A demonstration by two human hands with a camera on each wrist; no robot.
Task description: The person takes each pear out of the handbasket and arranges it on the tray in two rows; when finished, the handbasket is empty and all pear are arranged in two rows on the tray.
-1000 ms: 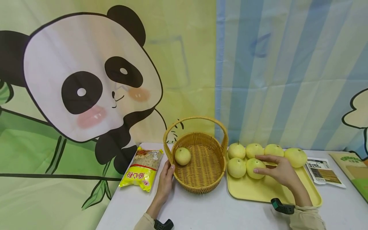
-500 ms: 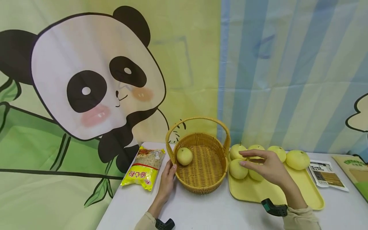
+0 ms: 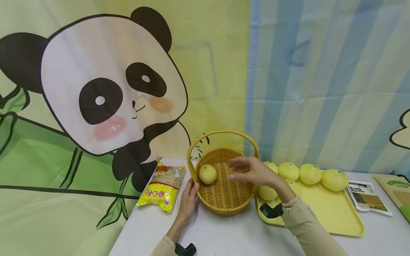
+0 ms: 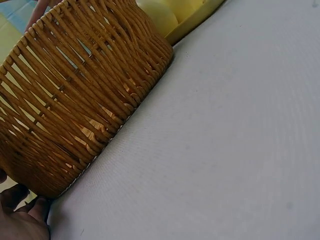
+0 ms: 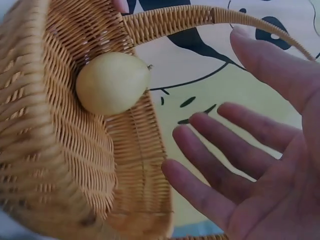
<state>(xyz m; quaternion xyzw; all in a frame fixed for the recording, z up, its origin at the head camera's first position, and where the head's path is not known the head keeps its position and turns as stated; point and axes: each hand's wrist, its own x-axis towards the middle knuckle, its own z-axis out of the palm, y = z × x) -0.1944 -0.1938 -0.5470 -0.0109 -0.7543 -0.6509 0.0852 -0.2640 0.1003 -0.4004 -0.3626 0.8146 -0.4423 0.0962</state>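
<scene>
A wicker basket (image 3: 224,206) with a tall handle stands on the table, one round pale yellow fruit (image 3: 208,174) inside at its left. The left hand (image 3: 187,202) holds the basket's left side, thumb at the front; in the left wrist view its fingers (image 4: 22,210) touch the lower wall. Over the basket's right half hovers the right hand (image 3: 250,170), empty, fingers spread and apart from the fruit, as the right wrist view shows. Several similar fruits (image 3: 310,174) sit on a yellow tray (image 3: 333,213); the right arm partly hides those nearest the basket.
A yellow food packet (image 3: 163,186) lies left of the basket. Right of the tray are a white-and-brown packet (image 3: 368,197) and a brown-and-green package (image 3: 397,192). Behind the white table (image 3: 224,234) hangs a panda-printed cloth (image 3: 211,71).
The right hand has left the fruit on the tray and moved left over the basket, carrying nothing. The left hand keeps its place on the basket. The view has shifted slightly.
</scene>
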